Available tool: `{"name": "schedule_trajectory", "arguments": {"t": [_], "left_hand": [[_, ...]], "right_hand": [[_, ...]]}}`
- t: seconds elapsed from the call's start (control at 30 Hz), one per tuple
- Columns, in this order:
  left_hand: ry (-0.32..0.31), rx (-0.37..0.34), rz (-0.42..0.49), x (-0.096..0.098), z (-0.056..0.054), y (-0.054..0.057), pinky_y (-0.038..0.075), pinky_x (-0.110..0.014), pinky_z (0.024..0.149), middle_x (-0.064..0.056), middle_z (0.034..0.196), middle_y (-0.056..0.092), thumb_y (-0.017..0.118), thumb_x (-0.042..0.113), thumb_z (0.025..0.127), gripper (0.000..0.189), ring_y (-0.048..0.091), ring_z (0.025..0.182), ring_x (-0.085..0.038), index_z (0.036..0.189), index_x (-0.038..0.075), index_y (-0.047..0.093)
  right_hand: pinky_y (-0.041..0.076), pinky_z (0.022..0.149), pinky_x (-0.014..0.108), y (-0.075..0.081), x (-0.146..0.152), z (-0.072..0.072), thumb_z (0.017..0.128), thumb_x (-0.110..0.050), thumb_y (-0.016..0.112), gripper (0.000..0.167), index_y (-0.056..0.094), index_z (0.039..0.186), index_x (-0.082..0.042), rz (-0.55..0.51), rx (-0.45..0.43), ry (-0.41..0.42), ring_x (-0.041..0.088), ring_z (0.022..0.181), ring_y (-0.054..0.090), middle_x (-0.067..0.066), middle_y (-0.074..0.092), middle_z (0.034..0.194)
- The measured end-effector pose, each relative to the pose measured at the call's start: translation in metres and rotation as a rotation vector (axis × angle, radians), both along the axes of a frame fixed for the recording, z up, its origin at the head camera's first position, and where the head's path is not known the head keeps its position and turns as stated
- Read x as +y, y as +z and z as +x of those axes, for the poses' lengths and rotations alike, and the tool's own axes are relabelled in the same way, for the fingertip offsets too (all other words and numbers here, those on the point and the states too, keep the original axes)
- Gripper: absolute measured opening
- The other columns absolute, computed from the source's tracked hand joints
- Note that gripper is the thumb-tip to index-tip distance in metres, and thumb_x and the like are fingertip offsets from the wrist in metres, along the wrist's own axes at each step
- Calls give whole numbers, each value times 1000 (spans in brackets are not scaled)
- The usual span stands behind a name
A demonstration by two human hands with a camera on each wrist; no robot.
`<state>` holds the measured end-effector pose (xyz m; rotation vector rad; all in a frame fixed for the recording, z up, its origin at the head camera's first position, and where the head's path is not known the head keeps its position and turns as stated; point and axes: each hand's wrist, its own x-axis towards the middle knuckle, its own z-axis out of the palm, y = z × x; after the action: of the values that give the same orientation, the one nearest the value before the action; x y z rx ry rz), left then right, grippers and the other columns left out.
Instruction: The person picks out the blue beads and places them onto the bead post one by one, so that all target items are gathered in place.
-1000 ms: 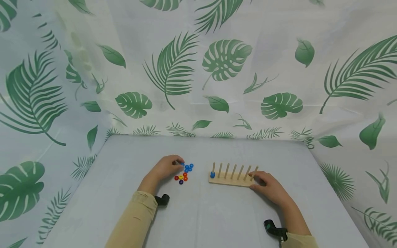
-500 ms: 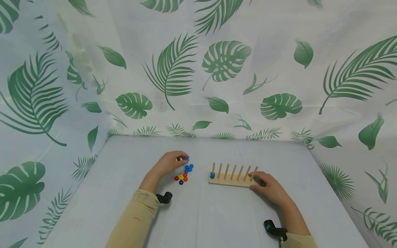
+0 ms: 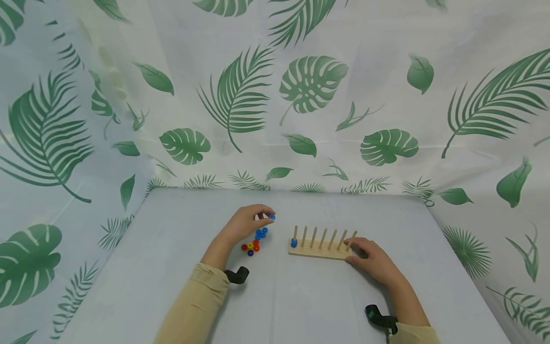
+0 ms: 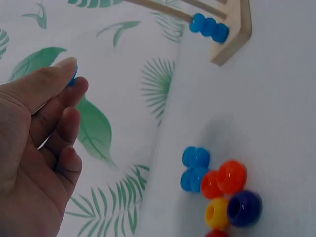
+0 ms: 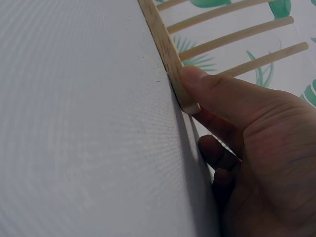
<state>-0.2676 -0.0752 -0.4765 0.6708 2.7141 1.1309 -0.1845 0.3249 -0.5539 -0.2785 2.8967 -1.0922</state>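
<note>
My left hand (image 3: 247, 223) pinches a blue bead (image 3: 272, 217) between thumb and forefinger, lifted above the table; in the left wrist view only a sliver of it shows past the fingertips. A wooden peg board (image 3: 320, 251) with a row of upright pegs stands to the right. Its leftmost peg carries a short stack of blue beads (image 4: 209, 27). My right hand (image 3: 374, 260) grips the board's right end, thumb on the near side, as the right wrist view shows. Below the left hand lie loose blue beads (image 3: 261, 233).
Next to the loose blue beads lie orange beads (image 4: 231, 177), a yellow bead (image 4: 217, 213), a dark blue bead (image 4: 244, 208) and a red bead (image 3: 244, 247). A white table (image 3: 301, 301) bears everything, with a leaf-printed curtain (image 3: 326, 157) behind it.
My left hand has lifted the blue bead from beside the pile and carried it right and away from me, towards the peg board. The right hand and the board have stayed in place.
</note>
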Motion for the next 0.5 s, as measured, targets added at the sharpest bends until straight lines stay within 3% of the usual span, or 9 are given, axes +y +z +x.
{"name": "schedule_trajectory", "arguments": {"t": [0.27, 0.5], "left_hand": [[-38, 16, 70, 16, 4, 7, 49, -32, 80, 16, 110, 65, 66, 42, 94, 23, 56, 95, -11, 114, 31, 69], [-58, 27, 114, 29, 9, 4, 48, -30, 78, 20, 107, 65, 66, 46, 93, 21, 56, 93, -8, 111, 35, 68]], "right_hand": [[42, 102, 58, 0, 0, 1, 87, -39, 74, 46, 63, 127, -18, -11, -3, 0, 37, 127, 52, 13, 56, 139], [41, 102, 59, 1, 0, 1, 87, -39, 74, 46, 63, 127, -19, -6, -8, -9, 36, 127, 51, 12, 56, 139]]}}
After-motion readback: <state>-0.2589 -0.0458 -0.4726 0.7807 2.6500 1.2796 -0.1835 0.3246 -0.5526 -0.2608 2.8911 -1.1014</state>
